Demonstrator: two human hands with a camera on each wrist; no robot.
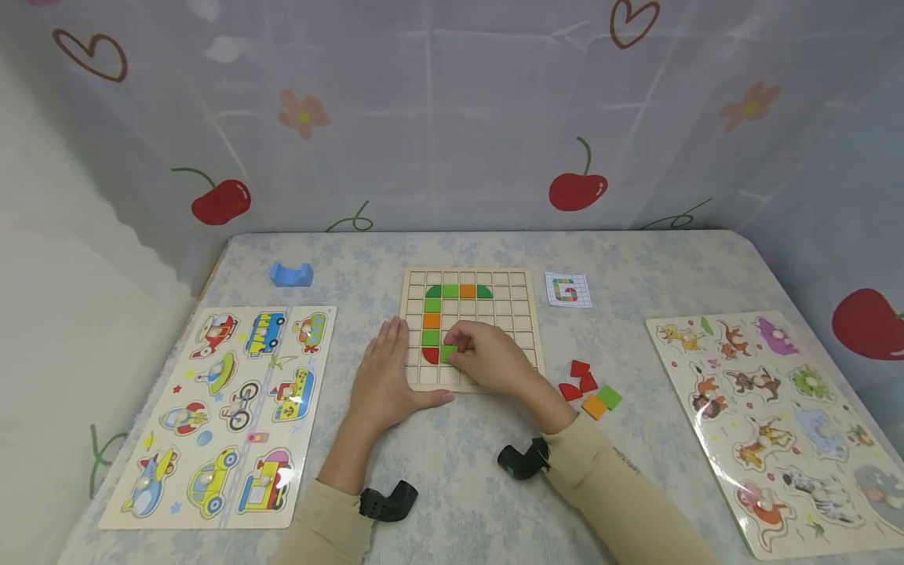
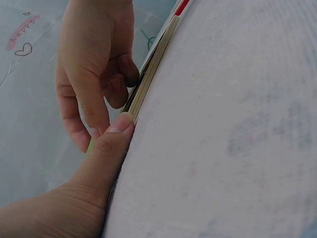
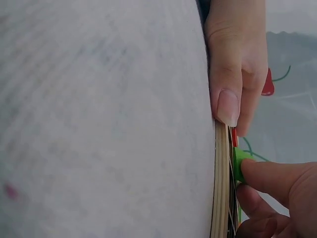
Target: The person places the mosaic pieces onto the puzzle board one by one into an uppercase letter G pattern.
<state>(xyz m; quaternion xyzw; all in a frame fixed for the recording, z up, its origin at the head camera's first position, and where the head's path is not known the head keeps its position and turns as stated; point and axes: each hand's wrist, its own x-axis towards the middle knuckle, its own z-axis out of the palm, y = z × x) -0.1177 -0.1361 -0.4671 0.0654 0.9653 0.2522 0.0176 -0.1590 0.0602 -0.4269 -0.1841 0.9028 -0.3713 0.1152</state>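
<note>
- Pinching a green square tile (image 1: 447,354), the right hand (image 1: 494,357) has it between thumb and fingertip, a tight little grip, no wider than the thin tile itself!
- Bright green it is, thin and straight-edged, with part of its face hidden behind the fingers.
- And where? Low on the left of the pale wooden grid board (image 1: 504,310), just right of a red quarter-round piece (image 1: 430,356).
- Square in outline, so no long axis to call; from above its visible edges run roughly with the grid lines, yet the right wrist view shows it tilted against the board. Whether any of it sits in a cell, I cannot tell.
- Up that left-hand column from the red: a green piece (image 1: 431,337), an orange piece (image 1: 431,321), another green piece (image 1: 432,305), and dark green quarter-rounds (image 1: 483,292) at either end of the row above.
- What a reach from the right arm! In from the lower right, beige sleeve (image 1: 614,479) slanting up and leftward, wrist over the board's near part, fingers bent down.
- Over to the left hand (image 1: 388,384): fingers straight and together, pointing away from the person along the board's left edge, thumb stretched rightward at the near edge, nothing pinched.
- Right of the board, a patterned card (image 1: 567,290), and nearer the person, a loose scatter of red pieces (image 1: 588,382), an orange square (image 1: 595,406) and a green square (image 1: 610,397).
</note>
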